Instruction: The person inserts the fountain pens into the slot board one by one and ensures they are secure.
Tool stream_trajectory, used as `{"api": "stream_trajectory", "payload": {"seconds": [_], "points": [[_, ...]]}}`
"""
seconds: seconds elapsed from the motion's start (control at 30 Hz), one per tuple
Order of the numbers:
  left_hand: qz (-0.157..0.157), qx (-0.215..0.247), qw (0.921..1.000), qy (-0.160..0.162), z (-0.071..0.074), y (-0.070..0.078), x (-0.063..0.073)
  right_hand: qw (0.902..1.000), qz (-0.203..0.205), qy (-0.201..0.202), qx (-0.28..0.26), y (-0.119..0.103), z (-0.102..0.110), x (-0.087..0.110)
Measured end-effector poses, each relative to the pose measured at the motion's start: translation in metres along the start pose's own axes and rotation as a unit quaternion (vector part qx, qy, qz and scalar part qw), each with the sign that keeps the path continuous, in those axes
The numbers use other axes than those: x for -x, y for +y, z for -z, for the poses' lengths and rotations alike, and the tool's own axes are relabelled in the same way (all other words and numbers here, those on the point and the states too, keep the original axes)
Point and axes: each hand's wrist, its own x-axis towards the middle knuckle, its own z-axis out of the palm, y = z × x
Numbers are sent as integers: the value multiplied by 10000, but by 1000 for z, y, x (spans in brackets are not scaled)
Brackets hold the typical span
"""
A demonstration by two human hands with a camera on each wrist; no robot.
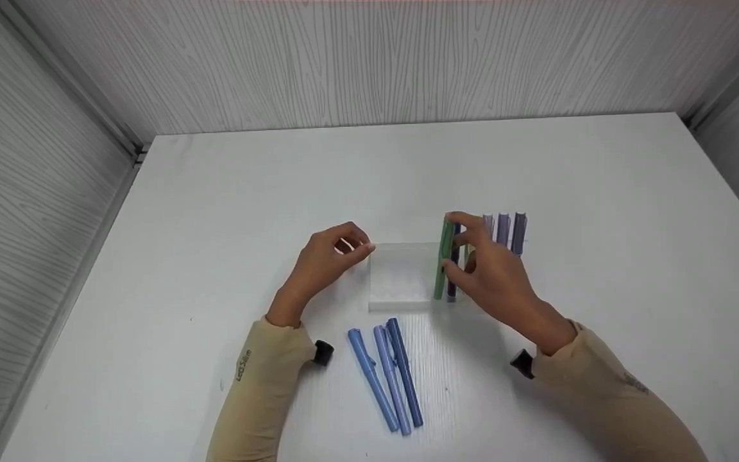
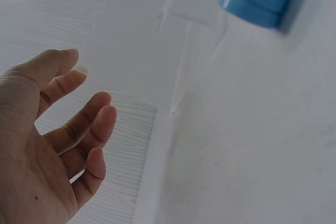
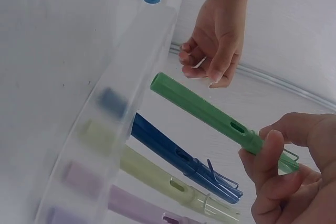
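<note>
A clear plastic pen holder [image 1: 401, 307] stands mid-table. My left hand [image 1: 324, 256] pinches its far left corner between thumb and forefinger, while the other fingers curl loosely in the left wrist view. A green fountain pen [image 3: 199, 106] is gripped near its clip end by my right hand [image 1: 501, 276], tilted, just left of the pens in the holder. Beside it in the right wrist view sit a dark blue pen [image 3: 168, 145], a pale yellow-green pen [image 3: 157, 174] and a lilac pen [image 3: 134, 203]. Further right are purple pens [image 1: 503, 228], partly hidden by my right hand.
Three blue pens lie on the table in front of the holder: a light blue one [image 1: 373, 378], a periwinkle one [image 1: 392, 385] and a darker one [image 1: 406, 375]. Wood-grain panels [image 1: 344, 64] stand behind and at both sides of the white table [image 1: 247, 186].
</note>
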Motion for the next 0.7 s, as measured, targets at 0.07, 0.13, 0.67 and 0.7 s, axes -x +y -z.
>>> {"api": "stream_trajectory", "payload": {"seconds": [0.07,0.13,0.67,0.7], "points": [[-33,1,10000,10,0,0,0,10000,12,88,3,2,-1,-1],[-57,-12,10000,19,-1,-1,0,9999,44,152,48,3,-3,-1],[-25,-9,10000,7,0,1,1,9995,161,102,271,11,-11,0],[-19,-5,10000,7,0,1,1,9995,151,86,271,11,-11,0]]}}
